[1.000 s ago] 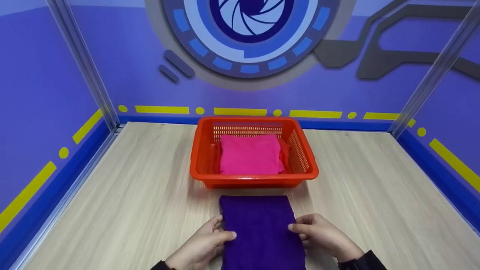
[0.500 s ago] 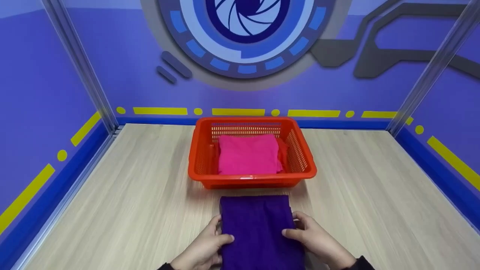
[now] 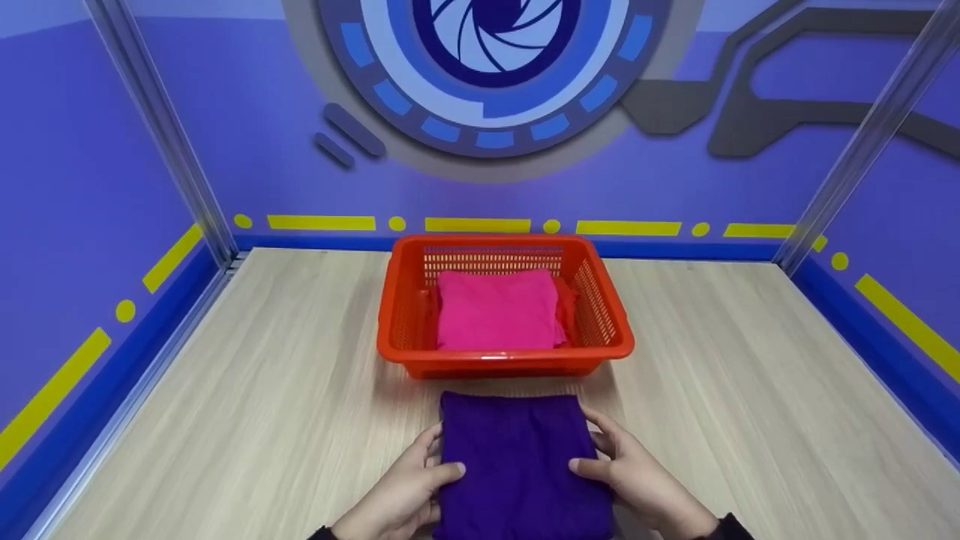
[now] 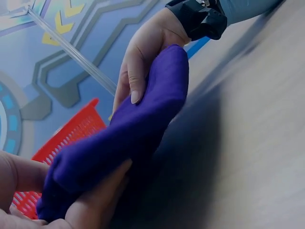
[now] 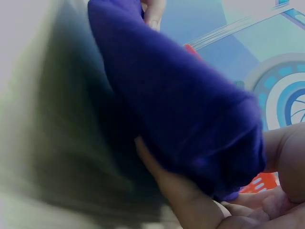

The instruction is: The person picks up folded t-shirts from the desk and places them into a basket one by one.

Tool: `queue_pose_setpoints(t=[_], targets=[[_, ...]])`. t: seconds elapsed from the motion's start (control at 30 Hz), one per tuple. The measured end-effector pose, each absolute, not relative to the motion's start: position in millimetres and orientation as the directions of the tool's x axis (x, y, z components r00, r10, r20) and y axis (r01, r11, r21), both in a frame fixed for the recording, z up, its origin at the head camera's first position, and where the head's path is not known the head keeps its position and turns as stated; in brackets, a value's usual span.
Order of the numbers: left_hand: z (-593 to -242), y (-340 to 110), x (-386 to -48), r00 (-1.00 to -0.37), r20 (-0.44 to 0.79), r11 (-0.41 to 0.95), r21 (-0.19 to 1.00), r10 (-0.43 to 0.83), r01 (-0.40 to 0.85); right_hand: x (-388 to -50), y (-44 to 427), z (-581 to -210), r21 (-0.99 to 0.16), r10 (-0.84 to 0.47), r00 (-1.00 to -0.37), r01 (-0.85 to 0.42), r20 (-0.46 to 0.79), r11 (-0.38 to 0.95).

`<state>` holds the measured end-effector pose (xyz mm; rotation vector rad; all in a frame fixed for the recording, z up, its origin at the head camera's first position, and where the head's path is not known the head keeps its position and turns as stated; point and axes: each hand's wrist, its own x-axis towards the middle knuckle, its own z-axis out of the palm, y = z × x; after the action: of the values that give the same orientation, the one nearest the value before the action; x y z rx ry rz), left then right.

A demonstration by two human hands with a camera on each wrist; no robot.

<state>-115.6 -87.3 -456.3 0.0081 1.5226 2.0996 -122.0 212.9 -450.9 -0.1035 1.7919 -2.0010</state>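
A folded purple cloth (image 3: 521,465), perhaps a garment, is held between both hands near the front of the table. At its left edge my left hand (image 3: 405,487) grips it, thumb on top and the other fingers underneath. My right hand (image 3: 645,484) grips the opposite edge the same way. Seen from the left wrist, the cloth (image 4: 124,129) is a thick, soft bundle raised off the tabletop, fingers beneath it. The right wrist view also has fingers (image 5: 176,191) under the cloth. The near edge of the cloth reaches the bottom of the head view.
Just beyond the cloth stands an orange-red plastic basket (image 3: 506,354) with slotted walls. In it lie a folded pink cloth (image 3: 495,311) and a red cloth (image 3: 568,307), partly covered. The wood-grain table (image 3: 285,360) is enclosed by blue-purple printed panels (image 3: 247,120).
My right hand has moved inward and its fingers have gone further round the cloth's edge. The cloth's near edge has come into the head view. The basket stays put.
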Motion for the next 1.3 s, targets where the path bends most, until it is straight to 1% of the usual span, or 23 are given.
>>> queue_pose_setpoints(t=[0.2,0.43,0.63,0.73,0.9,1.07,1.23,1.3], targets=[[-438.8,-92.3,-111.8,-0.854,-0.235,-0.244,0.893,0.464,-0.378,-118.0,217.3,-429.6,-0.965,-0.403,-0.894,0.250,-0.198,-0.082],[-406.8,-104.7,-108.3,-0.820,-0.187,-0.248,0.896,0.542,-0.368,-113.0,224.8,-391.3,-0.973,-0.467,-0.871,0.215,-0.151,-0.085],[-380.9,-116.1,-107.3,-0.825,-0.130,-0.251,0.917,0.549,-0.311,-114.2,225.1,-365.5,-0.984,-0.507,-0.855,0.165,-0.108,-0.069],[-371.6,-117.6,-111.8,-0.837,-0.103,-0.242,0.932,0.538,-0.271,-118.0,224.3,-356.8,-0.990,-0.505,-0.859,0.130,-0.082,-0.059],[-360.1,-115.4,-134.1,-0.851,-0.064,-0.226,0.951,0.521,-0.210,-132.3,220.4,-344.9,-0.994,-0.449,-0.891,0.099,-0.069,-0.045],[-354.9,-115.3,-163.8,-0.875,-0.036,-0.211,0.965,0.484,-0.157,-155.2,215.4,-338.6,-0.996,-0.424,-0.904,0.081,-0.057,-0.039],[-353.0,-114.6,-191.4,-0.905,-0.034,-0.185,0.975,0.424,-0.123,-184.3,209.6,-336.2,-0.995,-0.397,-0.917,0.069,-0.032,-0.078],[-350.6,-114.5,-201.7,-0.922,-0.055,-0.162,0.979,0.384,-0.126,-197.1,206.2,-335.0,-0.991,-0.390,-0.920,0.076,-0.026,-0.113]])
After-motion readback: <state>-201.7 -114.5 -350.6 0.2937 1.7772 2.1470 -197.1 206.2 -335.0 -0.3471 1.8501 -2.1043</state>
